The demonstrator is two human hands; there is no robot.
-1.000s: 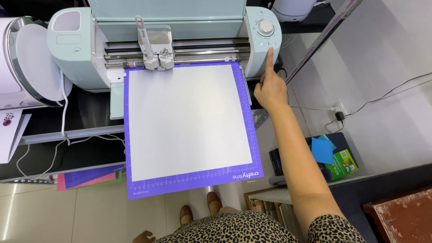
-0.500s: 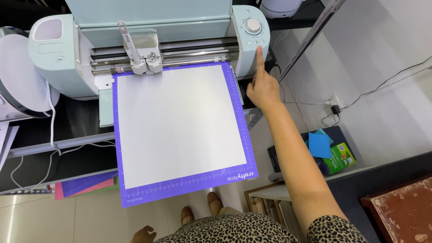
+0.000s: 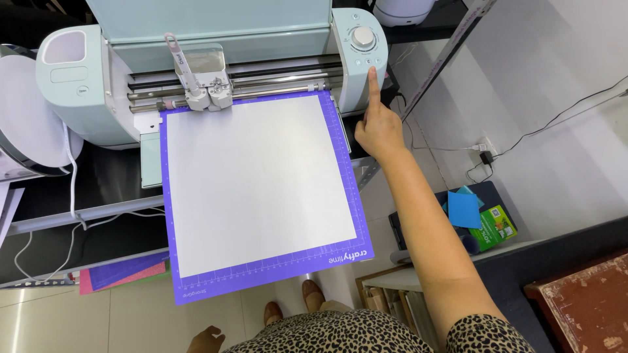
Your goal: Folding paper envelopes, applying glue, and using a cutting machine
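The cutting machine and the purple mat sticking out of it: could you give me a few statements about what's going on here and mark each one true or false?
1. The right hand points its index finger at the buttons below the dial on the cutting machine. True.
2. The purple mat carries a red sheet. False: a white sheet lies on it.
3. The mat's far edge sits under the machine's rollers, and its near end juts out past the shelf edge. True.
4. The left hand presses down on the mat. False: it hangs low by the person's body, away from the mat.
5. The machine's body is black. False: it is pale mint green.
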